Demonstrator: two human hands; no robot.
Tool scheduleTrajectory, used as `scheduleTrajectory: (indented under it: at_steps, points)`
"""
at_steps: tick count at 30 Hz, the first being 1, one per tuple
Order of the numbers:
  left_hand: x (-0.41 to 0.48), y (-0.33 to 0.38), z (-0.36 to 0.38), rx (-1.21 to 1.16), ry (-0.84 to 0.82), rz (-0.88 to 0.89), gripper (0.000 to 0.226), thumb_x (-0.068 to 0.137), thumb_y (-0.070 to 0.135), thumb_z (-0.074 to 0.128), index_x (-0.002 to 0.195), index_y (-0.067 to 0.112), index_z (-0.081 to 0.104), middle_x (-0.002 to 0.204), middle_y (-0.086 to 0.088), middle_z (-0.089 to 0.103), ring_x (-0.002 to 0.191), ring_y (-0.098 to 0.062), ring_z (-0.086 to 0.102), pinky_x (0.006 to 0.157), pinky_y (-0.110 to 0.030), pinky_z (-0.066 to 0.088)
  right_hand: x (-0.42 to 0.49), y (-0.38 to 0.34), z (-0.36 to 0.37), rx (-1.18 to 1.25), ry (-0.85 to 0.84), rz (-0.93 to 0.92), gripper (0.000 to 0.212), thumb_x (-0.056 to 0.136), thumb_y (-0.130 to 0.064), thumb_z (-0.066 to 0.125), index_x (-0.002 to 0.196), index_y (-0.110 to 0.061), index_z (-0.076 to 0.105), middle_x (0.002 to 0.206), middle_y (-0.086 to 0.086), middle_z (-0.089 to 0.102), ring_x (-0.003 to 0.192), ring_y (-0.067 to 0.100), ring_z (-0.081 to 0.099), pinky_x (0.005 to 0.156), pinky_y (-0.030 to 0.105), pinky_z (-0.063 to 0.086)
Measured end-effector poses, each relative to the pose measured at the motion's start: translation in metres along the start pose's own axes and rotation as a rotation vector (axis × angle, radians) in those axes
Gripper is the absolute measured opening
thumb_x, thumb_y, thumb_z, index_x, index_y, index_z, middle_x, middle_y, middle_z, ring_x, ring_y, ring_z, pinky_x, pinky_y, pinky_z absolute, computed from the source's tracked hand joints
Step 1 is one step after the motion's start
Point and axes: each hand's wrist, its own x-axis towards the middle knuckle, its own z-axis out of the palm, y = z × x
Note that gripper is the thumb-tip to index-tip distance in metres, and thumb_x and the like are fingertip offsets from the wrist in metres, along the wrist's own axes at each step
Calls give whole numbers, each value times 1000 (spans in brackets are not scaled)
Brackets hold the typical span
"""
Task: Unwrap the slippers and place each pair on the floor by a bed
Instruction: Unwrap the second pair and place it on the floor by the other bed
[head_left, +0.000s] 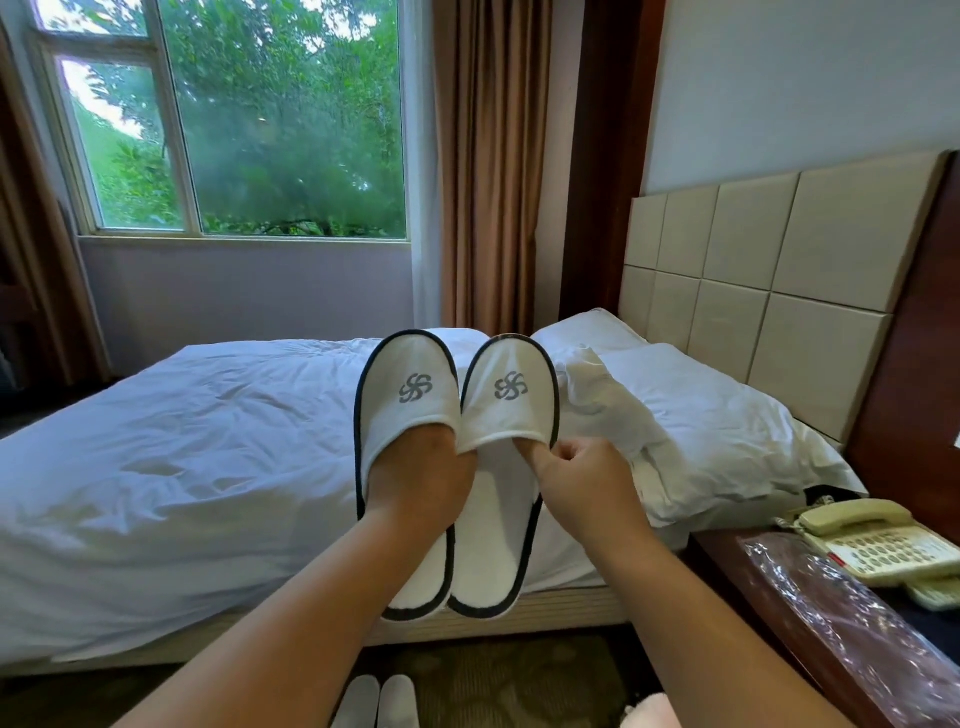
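Observation:
Two white slippers with dark trim and a grey logo are held up side by side in front of the bed (182, 457). My left hand (421, 483) is pushed into the left slipper (408, 410), fingers hidden inside. My right hand (582, 478) pinches the opening edge of the right slipper (509, 405). Both slippers are unwrapped. Another white pair (376, 701) lies on the carpet below, beside the bed, partly cut off by the frame's lower edge. A crumpled clear plastic wrapper (852, 634) lies on the nightstand at right.
A dark wooden nightstand (727, 566) stands right of the bed with a beige telephone (878, 545). White pillows (701, 415) lean at the padded headboard (753, 270). A window (234, 130) and brown curtains (493, 166) fill the far wall. Patterned carpet (519, 680) runs along the bed.

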Motion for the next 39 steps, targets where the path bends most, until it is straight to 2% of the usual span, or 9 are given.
scheduleTrajectory:
  at_steps: [4, 8, 10, 14, 17, 23, 29, 36, 39]
  points:
    - [-1, -3, -1, 84, -48, 18, 66, 93, 48, 47, 149, 15, 30, 145, -13, 44, 131, -34, 40, 110, -42, 31, -7, -17, -9, 121, -216, 355, 52, 89, -54, 54, 58, -12, 63, 37, -3, 50, 33, 15, 49, 37, 19, 30]
    - [-6, 2, 1, 94, -105, -23, 44, 93, 39, 53, 128, 11, 54, 122, -11, 60, 117, -33, 52, 100, -27, 37, -22, -34, 2, 758, -348, 648, 29, 96, -37, 53, 97, -12, 68, 65, 5, 71, 42, 15, 58, 39, 21, 40]
    - [-7, 4, -1, 63, -125, -80, 29, 93, 36, 54, 112, 15, 59, 109, -5, 62, 112, -32, 56, 87, -9, 35, -26, -33, 18, 854, -258, 541, 17, 98, -26, 51, 95, -19, 66, 76, 7, 74, 54, 17, 65, 49, 29, 52]
    - [-6, 5, -6, 185, -126, 8, 56, 95, 48, 43, 137, 11, 45, 130, -12, 57, 119, -31, 52, 99, -36, 40, -34, -30, 29, 316, -159, -103, 39, 85, -2, 44, 88, -37, 61, 97, -21, 62, 91, -1, 59, 85, 20, 51]
    - [-5, 6, -8, 200, -134, 25, 53, 98, 36, 44, 144, 10, 38, 141, -15, 49, 129, -30, 45, 108, -35, 33, -25, -21, 32, -230, -232, -466, 37, 85, -9, 45, 114, -26, 61, 126, -4, 56, 120, 16, 46, 106, 34, 39]
    - [-2, 5, -12, -51, -164, 60, 57, 91, 39, 49, 143, 16, 41, 136, -10, 55, 123, -29, 50, 99, -31, 39, -8, -22, 22, -297, -364, -337, 48, 86, -17, 44, 134, -19, 51, 138, 4, 55, 126, 20, 48, 108, 31, 37]
    - [3, 5, -16, -138, -278, 121, 24, 91, 41, 47, 102, 23, 58, 82, 12, 54, 83, -14, 59, 62, -15, 37, -7, -23, 16, -271, -310, -354, 44, 75, -20, 51, 118, -19, 57, 118, 1, 62, 108, 18, 56, 90, 23, 42]
    - [-1, 13, -23, -224, -542, 7, 28, 73, 47, 45, 77, 22, 57, 77, 4, 60, 75, -8, 57, 64, -24, 44, -14, -13, 16, -324, -281, -416, 58, 72, -36, 65, 127, -19, 54, 119, -1, 63, 109, 17, 59, 95, 30, 49]
    - [-7, 22, -30, -262, -612, 41, 31, 71, 43, 41, 80, 19, 60, 88, 0, 61, 83, -11, 56, 73, -32, 48, -13, -10, 21, -399, -104, -448, 42, 79, -26, 63, 116, -8, 61, 106, 9, 67, 97, 24, 64, 84, 26, 48]
